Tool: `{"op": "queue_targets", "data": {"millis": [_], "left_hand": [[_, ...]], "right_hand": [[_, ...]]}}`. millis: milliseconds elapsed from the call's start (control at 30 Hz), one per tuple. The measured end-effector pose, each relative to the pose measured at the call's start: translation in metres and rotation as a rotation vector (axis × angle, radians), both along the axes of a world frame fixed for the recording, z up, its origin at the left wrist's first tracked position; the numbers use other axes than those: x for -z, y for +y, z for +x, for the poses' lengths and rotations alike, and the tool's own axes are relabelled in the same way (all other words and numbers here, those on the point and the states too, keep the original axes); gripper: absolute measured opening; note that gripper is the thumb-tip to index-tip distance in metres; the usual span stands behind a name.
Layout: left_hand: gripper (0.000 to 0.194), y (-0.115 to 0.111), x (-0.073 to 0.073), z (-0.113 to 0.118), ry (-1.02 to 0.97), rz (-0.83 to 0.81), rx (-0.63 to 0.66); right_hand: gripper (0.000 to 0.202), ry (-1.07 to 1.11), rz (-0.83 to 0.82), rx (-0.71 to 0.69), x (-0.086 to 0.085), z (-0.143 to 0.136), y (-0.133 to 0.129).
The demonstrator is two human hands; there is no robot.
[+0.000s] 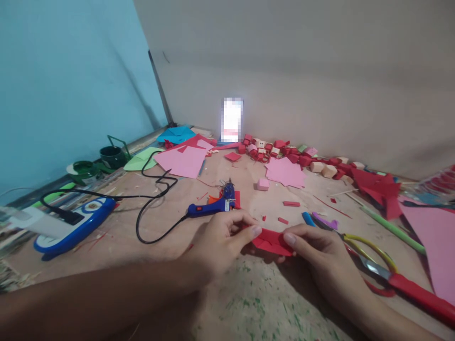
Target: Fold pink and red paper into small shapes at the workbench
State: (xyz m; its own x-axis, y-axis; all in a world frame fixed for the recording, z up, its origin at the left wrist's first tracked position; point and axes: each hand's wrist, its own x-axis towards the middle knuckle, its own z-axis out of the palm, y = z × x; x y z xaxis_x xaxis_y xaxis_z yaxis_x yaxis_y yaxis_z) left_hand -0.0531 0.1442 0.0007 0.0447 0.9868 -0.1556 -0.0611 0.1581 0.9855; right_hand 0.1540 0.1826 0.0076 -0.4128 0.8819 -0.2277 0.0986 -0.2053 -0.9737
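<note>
Between my two hands is a narrow strip of red paper (pixel 272 241), creased along its length. My left hand (pixel 227 237) pinches its left end between thumb and fingers. At the other end, my right hand (pixel 316 246) grips it the same way, thumb on top. Just beyond my left hand lies a blue glue gun (pixel 209 207) on its side, its cord running left. Small red paper pieces (pixel 291 203) and a pink paper cube (pixel 263 184) lie farther out. Scissors with yellow and red handles (pixel 377 267) are right of my right hand.
A blue-and-white power strip (pixel 78 225) with a plugged-in black cord stands at left. Pink paper sheets (pixel 185 158), a pile of red cubes (pixel 261 151) and a glowing screen (pixel 232 119) line the back. Green paint pots (pixel 85 171) stand back left. Pink paper (pixel 430 237) lies at right.
</note>
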Motion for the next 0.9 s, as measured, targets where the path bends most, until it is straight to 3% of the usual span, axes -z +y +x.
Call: {"op": "queue_targets", "data": {"millis": [200,433,667,900], "left_hand": [[0.018,-0.001,0.0,-0.002,0.07,0.029,0.007],[0.015,-0.007,0.009,0.0,0.279,0.082,0.118],[0.019,-0.005,0.002,-0.001,0.146,0.093,-0.019],[0.02,-0.007,0.006,0.002,0.316,0.127,0.118]], "right_hand": [[0.035,0.021,-0.014,0.029,0.001,0.0,0.0],[0.028,0.093,0.002,0.118,0.009,0.005,0.004],[0.019,0.05,0.127,-0.063,0.0,0.002,0.001],[0.025,0.068,0.108,-0.057,0.007,0.003,-0.001]]}}
